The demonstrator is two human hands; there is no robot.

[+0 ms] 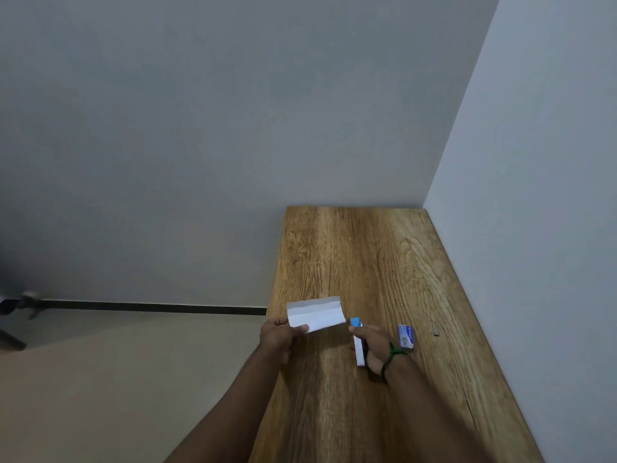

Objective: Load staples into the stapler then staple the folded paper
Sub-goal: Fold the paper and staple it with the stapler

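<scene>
1. Forearms enter from the near edge. Left hand (278, 335) pinches the folded paper (315, 315) at its left end, above the table (367, 255).
2. Right hand (372, 345) is closed around the stapler (358, 339), blue tip toward the paper, just apart from it.
3. Paper: light, limp; likely needs holding close to the stapling edge. Stapler: rigid, likely firm in the palm.
4. Staple box (405, 336) lies right of the hand; a small dark piece (436, 330) lies farther right.
5. Wood-grain top, flat; corner of plain grey walls (200, 128).
</scene>
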